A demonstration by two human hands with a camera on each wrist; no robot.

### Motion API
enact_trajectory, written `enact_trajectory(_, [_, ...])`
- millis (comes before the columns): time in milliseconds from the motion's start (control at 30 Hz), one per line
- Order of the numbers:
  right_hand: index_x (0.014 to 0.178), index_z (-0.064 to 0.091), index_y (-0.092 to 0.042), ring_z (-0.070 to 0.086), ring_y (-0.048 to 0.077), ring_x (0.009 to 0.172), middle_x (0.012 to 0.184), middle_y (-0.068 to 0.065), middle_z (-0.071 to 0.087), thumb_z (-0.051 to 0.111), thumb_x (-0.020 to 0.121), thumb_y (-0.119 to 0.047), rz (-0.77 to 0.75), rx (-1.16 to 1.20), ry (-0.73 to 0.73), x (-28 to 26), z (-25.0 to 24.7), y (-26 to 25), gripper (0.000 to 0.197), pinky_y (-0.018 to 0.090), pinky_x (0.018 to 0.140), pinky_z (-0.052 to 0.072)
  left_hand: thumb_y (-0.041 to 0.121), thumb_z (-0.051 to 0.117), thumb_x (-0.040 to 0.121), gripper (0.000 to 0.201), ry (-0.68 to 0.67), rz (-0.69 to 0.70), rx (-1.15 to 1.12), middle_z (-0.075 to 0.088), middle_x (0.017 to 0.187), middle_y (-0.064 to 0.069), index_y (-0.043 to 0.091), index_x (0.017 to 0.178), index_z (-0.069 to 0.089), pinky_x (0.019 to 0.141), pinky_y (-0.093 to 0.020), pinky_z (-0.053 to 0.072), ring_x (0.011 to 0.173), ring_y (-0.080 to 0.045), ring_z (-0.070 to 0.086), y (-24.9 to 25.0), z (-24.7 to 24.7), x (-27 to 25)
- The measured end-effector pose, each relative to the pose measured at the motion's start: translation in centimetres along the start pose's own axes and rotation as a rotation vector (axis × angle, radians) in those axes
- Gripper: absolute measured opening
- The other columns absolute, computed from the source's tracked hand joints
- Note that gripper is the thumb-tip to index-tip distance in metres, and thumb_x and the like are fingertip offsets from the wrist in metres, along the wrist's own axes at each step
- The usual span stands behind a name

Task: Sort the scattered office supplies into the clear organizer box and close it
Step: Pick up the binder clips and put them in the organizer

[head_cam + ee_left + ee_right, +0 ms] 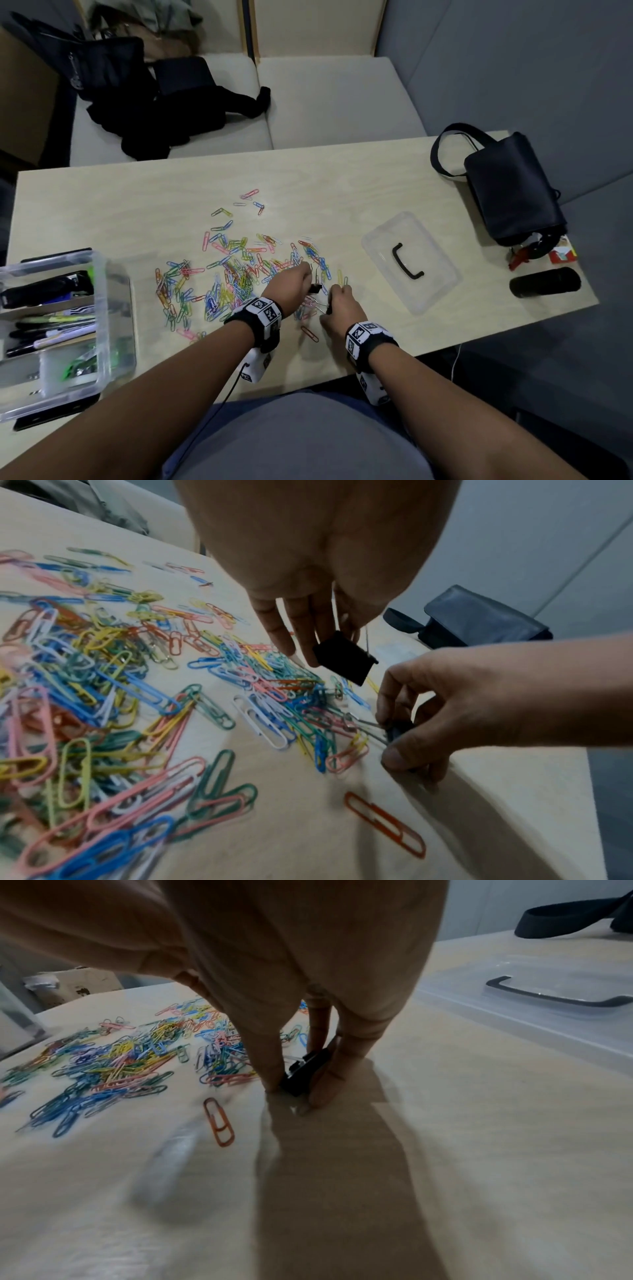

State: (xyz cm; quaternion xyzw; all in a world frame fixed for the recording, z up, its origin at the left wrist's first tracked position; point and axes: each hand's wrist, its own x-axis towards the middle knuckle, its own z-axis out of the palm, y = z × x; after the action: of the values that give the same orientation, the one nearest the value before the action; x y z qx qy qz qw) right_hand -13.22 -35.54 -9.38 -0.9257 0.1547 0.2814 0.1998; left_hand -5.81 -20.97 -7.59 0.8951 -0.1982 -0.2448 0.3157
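Several coloured paper clips point(236, 270) lie scattered over the middle of the wooden table point(342, 178). My left hand point(298, 279) holds a black binder clip point(344, 657) just above the right edge of the pile. Just to its right, my right hand point(337, 305) pinches a second black binder clip point(304, 1070) down on the table top. The clear organizer box point(102, 308) stands open at the table's left edge with pens and markers in its compartments. Its clear lid point(431, 284) with a black handle lies flat to the right of my hands.
A dark shoulder bag point(510, 192) sits at the table's far right corner, with a black cylindrical case point(544, 282) and a small red item point(561, 255) near it. One orange paper clip point(310, 334) lies alone near the front edge. Black clothing is piled on the bench behind.
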Motion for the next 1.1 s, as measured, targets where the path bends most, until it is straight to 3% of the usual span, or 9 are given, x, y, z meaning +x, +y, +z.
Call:
enact_trajectory(233, [0.098, 0.037, -0.011, 0.055, 0.031, 0.076, 0.091, 0.011, 0.053, 0.069, 0.079, -0.019, -0.045, 0.144, 0.007, 0.4, -1.4, -0.2, 0.038, 0.036, 0.063, 0.043, 0.028, 0.033, 0.104, 0.019, 0.076, -0.089, -0.115, 0.059, 0.073, -0.015, 0.011, 0.099, 0.042, 0.053, -0.036, 0.035, 0.062, -0.035, 0.054, -0.7, -2.8, -0.6])
enact_trajectory(367, [0.112, 0.043, -0.013, 0.061, 0.03, 0.08, 0.089, 0.01, 0.061, 0.064, 0.088, -0.016, -0.118, 0.208, -0.001, 0.5, -2.5, -1.2, 0.032, 0.036, 0.068, 0.047, 0.03, 0.035, 0.103, 0.019, 0.096, -0.098, -0.163, 0.063, 0.076, -0.007, 0.015, 0.096, 0.045, 0.059, -0.036, 0.041, 0.067, -0.032, 0.057, -1.3, -4.2, -1.5])
enact_trajectory(433, [0.12, 0.05, -0.016, 0.061, 0.024, 0.079, 0.09, 0.006, 0.062, 0.062, 0.091, -0.016, -0.136, 0.268, -0.001, 0.5, -3.3, -2.4, 0.031, 0.028, 0.066, 0.046, 0.032, 0.036, 0.104, 0.02, 0.107, -0.099, -0.19, 0.065, 0.076, -0.001, 0.017, 0.096, 0.046, 0.06, -0.033, 0.041, 0.068, -0.025, 0.058, -1.6, -5.1, -2.1])
enact_trajectory(500, [0.107, 0.059, -0.02, 0.059, 0.017, 0.069, 0.084, 0.001, 0.063, 0.063, 0.091, -0.018, -0.158, 0.346, 0.023, 0.4, -4.0, -4.1, 0.016, 0.02, 0.06, 0.046, 0.035, 0.037, 0.104, 0.021, 0.128, -0.097, -0.18, 0.062, 0.076, -0.002, 0.018, 0.095, 0.046, 0.055, -0.03, 0.035, 0.066, -0.022, 0.055, -1.9, -6.0, -2.9])
enact_trajectory(633, [0.071, 0.051, -0.028, 0.068, 0.032, 0.073, 0.079, 0.009, 0.067, 0.064, 0.087, -0.028, -0.17, 0.577, 0.04, 1.1, -4.7, -6.8, 0.02, 0.051, 0.072, 0.058, 0.035, 0.04, 0.103, 0.022, 0.173, -0.06, -0.198, 0.061, 0.076, -0.007, 0.016, 0.096, 0.05, 0.059, -0.032, 0.038, 0.068, -0.025, 0.055, -2.6, -7.8, -5.0])
enact_trajectory(700, [0.069, 0.051, -0.028, 0.07, 0.034, 0.075, 0.079, 0.011, 0.07, 0.062, 0.087, -0.041, -0.19, 0.645, 0.026, 1.7, -4.5, -8.1, 0.025, 0.054, 0.072, 0.057, 0.035, 0.042, 0.102, 0.023, 0.188, -0.046, -0.239, 0.063, 0.075, -0.006, 0.017, 0.094, 0.052, 0.06, -0.034, 0.04, 0.067, -0.024, 0.056, -3.3, -8.5, -6.1])
enact_trajectory(833, [0.084, 0.058, -0.018, 0.072, 0.031, 0.077, 0.082, 0.011, 0.07, 0.05, 0.1, -0.026, -0.271, 0.783, 0.023, -0.5, -5.5, -12.8, 0.02, 0.032, 0.06, 0.05, 0.034, 0.046, 0.101, 0.018, 0.201, -0.043, -0.308, 0.069, 0.073, 0.002, 0.022, 0.091, 0.055, 0.067, -0.034, 0.049, 0.069, -0.016, 0.064, -4.5, -9.6, -8.1])
enact_trajectory(933, [0.095, 0.06, -0.005, 0.066, 0.013, 0.063, 0.077, 0.006, 0.065, 0.054, 0.1, -0.017, -0.338, 0.821, -0.004, -2.0, -5.4, -14.9, 0.015, 0.027, 0.056, 0.051, 0.03, 0.051, 0.1, 0.015, 0.237, -0.036, -0.29, 0.069, 0.077, 0.003, 0.019, 0.092, 0.058, 0.065, -0.029, 0.048, 0.071, -0.012, 0.064, -5.2, -10.8, -9.5])
enact_trajectory(1100, [0.088, 0.063, -0.008, 0.066, 0.022, 0.081, 0.086, 0.012, 0.065, 0.064, 0.093, -0.011, -0.431, 0.739, -0.025, -2.1, -4.4, -15.6, 0.006, 0.03, 0.071, 0.059, 0.026, 0.066, 0.09, 0.016, 0.238, -0.058, -0.153, 0.064, 0.092, 0.0, 0.016, 0.098, 0.056, 0.068, -0.031, 0.046, 0.082, -0.018, 0.059, -7.0, -12.3, -10.9])
